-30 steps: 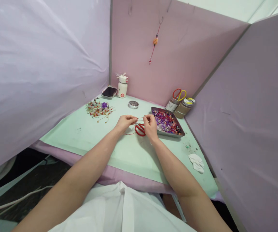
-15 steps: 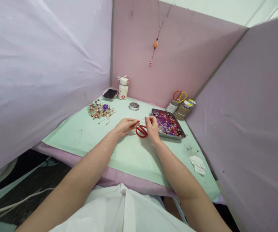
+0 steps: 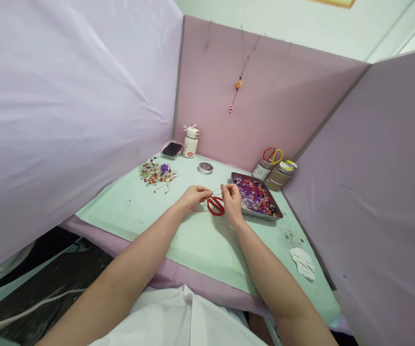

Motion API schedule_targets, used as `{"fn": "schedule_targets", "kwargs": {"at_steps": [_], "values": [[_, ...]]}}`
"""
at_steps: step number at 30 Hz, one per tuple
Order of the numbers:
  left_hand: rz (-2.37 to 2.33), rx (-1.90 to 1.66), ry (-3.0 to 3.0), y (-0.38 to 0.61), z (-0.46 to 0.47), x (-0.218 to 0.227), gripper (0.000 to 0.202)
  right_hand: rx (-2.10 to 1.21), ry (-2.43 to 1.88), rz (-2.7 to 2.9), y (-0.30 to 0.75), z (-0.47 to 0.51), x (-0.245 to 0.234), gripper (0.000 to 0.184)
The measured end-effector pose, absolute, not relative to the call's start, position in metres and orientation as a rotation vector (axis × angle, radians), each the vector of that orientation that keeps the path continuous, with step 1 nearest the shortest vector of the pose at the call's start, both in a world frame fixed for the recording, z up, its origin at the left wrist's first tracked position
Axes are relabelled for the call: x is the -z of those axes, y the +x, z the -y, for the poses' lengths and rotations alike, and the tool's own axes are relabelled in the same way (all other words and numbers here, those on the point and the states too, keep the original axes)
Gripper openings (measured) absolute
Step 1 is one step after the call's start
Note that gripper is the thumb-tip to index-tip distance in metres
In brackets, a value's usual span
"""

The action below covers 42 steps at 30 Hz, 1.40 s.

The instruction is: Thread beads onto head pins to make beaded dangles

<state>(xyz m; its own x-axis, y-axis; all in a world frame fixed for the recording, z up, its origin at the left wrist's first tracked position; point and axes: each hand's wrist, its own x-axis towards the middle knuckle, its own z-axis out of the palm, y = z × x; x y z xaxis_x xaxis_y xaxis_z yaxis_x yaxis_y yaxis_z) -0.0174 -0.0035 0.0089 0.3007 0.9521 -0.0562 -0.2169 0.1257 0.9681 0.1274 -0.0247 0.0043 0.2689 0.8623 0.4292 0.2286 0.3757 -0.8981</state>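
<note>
A thin red cord (image 3: 216, 191) runs between my two hands above the table. My left hand (image 3: 197, 194) pinches it between thumb and fingers, and a loose length trails down below that hand. My right hand (image 3: 231, 197) is closed in a pinch on the other part of the cord. Just under the hands lie red-handled scissors (image 3: 215, 205), their blades mostly hidden by my left hand. Beside my right hand stands a metal tray (image 3: 261, 216) filled with purple, red and clear beads (image 3: 254, 194).
A pile of beaded strings (image 3: 155, 174) lies at the left. Behind it are a phone (image 3: 172, 149), a white bottle (image 3: 190, 144) and a small round dish (image 3: 205, 167). Jars (image 3: 281, 177) stand back right; a white glove (image 3: 302, 264) lies front right. A beaded pendant (image 3: 238, 85) hangs on the pink wall.
The whole view has shifted, so everything sits lower and a little further right. Both hands keep their pinch on the cord, with only slight finger movement.
</note>
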Motion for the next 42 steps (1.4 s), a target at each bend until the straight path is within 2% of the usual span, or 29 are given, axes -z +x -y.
{"fn": "schedule_targets", "kwargs": {"at_steps": [6, 12, 16, 18, 29, 34, 42], "values": [[-0.831, -1.042, 0.94, -0.021, 0.003, -0.014, 0.019, -0.599, -1.177, 1.296, 0.127, 0.028, -0.006, 0.019], [-0.811, -1.162, 0.807, -0.025, -0.004, -0.011, 0.021, -0.349, -1.248, 1.54, 0.124, 0.028, 0.001, 0.02], [-0.851, -1.236, 0.772, -0.024, -0.005, -0.011, 0.025, -0.253, -1.194, 1.751, 0.122, 0.03, 0.002, 0.005], [-0.86, -1.258, 0.792, -0.024, -0.005, -0.012, 0.026, -0.227, -1.176, 1.783, 0.122, 0.032, 0.0, 0.01], [-1.075, -1.171, 1.715, -0.026, -0.008, -0.006, 0.021, -0.048, -1.044, 1.806, 0.134, 0.024, -0.005, 0.018], [-0.95, -1.039, 1.962, -0.025, -0.002, -0.009, 0.022, -0.252, -1.053, 1.804, 0.135, 0.024, -0.009, 0.018], [-0.864, -1.095, 1.842, -0.025, 0.003, -0.017, 0.029, -0.824, -1.047, 1.513, 0.139, 0.021, -0.008, 0.016]]}}
